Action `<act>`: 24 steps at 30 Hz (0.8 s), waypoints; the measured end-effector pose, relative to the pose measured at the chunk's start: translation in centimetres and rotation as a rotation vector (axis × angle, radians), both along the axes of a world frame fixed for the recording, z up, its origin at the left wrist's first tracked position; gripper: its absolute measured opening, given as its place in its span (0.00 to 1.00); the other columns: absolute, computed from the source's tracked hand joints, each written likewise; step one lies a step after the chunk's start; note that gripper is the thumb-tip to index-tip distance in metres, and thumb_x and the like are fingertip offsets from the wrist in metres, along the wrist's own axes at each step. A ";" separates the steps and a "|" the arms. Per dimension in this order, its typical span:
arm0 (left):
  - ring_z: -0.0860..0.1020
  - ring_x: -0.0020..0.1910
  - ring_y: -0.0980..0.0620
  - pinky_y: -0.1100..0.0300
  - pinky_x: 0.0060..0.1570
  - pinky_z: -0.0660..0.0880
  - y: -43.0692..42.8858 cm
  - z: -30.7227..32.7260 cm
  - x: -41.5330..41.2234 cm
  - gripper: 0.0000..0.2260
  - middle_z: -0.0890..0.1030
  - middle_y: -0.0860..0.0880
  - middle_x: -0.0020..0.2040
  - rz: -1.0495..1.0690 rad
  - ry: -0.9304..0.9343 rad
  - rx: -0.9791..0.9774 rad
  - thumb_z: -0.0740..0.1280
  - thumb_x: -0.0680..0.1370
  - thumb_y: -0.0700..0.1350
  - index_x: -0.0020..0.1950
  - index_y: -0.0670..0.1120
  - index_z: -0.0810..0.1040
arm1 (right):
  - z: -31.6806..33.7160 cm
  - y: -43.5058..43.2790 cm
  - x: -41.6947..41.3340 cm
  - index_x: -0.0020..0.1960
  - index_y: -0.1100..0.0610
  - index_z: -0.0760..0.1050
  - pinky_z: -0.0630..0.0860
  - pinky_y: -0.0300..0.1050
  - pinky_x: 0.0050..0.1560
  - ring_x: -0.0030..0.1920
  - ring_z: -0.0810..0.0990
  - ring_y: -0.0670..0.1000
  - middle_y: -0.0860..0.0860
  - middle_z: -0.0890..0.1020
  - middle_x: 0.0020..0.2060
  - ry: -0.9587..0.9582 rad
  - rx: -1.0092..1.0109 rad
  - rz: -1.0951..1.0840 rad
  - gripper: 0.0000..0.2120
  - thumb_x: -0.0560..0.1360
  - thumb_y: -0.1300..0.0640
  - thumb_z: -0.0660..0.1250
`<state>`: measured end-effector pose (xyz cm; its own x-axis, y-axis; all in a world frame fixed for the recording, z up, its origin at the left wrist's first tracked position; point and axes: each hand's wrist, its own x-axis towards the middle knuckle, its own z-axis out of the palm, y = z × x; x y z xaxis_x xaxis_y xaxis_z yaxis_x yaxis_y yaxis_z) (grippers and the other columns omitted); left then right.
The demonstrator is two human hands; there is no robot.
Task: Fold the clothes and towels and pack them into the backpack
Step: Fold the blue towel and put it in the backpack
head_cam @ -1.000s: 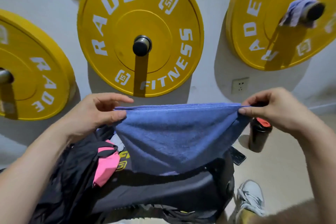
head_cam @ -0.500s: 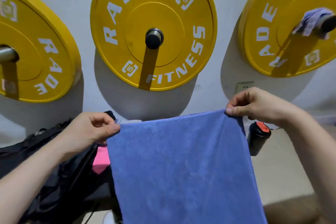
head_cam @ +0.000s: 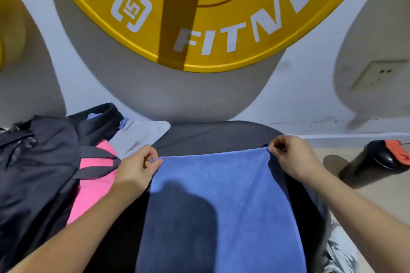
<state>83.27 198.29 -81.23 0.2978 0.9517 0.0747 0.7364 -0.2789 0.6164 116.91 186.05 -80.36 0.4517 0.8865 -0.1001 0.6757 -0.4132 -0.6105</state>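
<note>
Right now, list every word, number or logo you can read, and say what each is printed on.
"FITNE": white capitals on the yellow weight plate; the word runs out of frame after the E.
"15": what it appears to read, tilted, inside the white square logo on the same plate.
No readable text on the blue towel, backpack, black bottle or wall socket.

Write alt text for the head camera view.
The left hand and right hand pinch the far corners of a blue towel spread over a dark bench. A black backpack and a pink garment lie at left, a black bottle on the floor at right, a yellow weight plate on the wall behind.
</note>
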 end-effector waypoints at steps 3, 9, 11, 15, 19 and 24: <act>0.72 0.34 0.58 0.72 0.36 0.66 1.0 -0.8 -0.3 0.09 0.75 0.53 0.35 -0.133 0.023 -0.075 0.70 0.72 0.44 0.42 0.59 0.76 | -0.5 0.8 0.5 0.36 0.50 0.76 0.74 0.42 0.44 0.40 0.79 0.49 0.47 0.81 0.35 0.069 -0.052 0.040 0.12 0.75 0.62 0.68; 0.72 0.36 0.61 0.71 0.36 0.65 2.2 -1.2 0.5 0.03 0.77 0.59 0.34 -0.149 0.016 -0.141 0.71 0.68 0.52 0.40 0.57 0.80 | 0.1 1.4 1.3 0.33 0.50 0.77 0.68 0.30 0.34 0.32 0.74 0.41 0.44 0.79 0.30 0.076 -0.132 0.135 0.12 0.72 0.63 0.72; 0.68 0.27 0.58 0.71 0.30 0.63 2.6 -1.3 0.5 0.06 0.71 0.59 0.26 -0.105 -0.064 -0.172 0.75 0.70 0.44 0.38 0.52 0.79 | 0.0 1.4 1.2 0.34 0.49 0.77 0.68 0.31 0.36 0.34 0.76 0.40 0.44 0.80 0.32 0.042 -0.111 0.111 0.12 0.72 0.62 0.72; 0.64 0.26 0.58 0.69 0.29 0.64 3.4 -0.4 0.5 0.07 0.71 0.57 0.26 -0.201 -0.204 -0.360 0.70 0.66 0.47 0.43 0.54 0.79 | -0.2 1.4 0.9 0.36 0.53 0.78 0.69 0.27 0.35 0.33 0.75 0.39 0.45 0.80 0.32 0.066 -0.040 0.046 0.10 0.73 0.64 0.70; 0.66 0.28 0.58 0.70 0.30 0.62 4.0 0.1 0.3 0.11 0.70 0.58 0.26 -0.368 0.047 -0.308 0.69 0.68 0.47 0.46 0.62 0.82 | -0.4 1.5 1.0 0.36 0.55 0.79 0.75 0.34 0.30 0.27 0.75 0.44 0.46 0.80 0.28 0.154 -0.046 0.003 0.11 0.74 0.67 0.68; 0.69 0.27 0.59 0.69 0.32 0.65 4.4 0.4 0.8 0.13 0.73 0.60 0.26 -0.348 0.107 -0.317 0.70 0.69 0.47 0.49 0.62 0.78 | -0.1 1.5 1.0 0.38 0.55 0.81 0.81 0.41 0.35 0.34 0.80 0.53 0.55 0.84 0.36 0.168 -0.075 0.007 0.10 0.74 0.67 0.69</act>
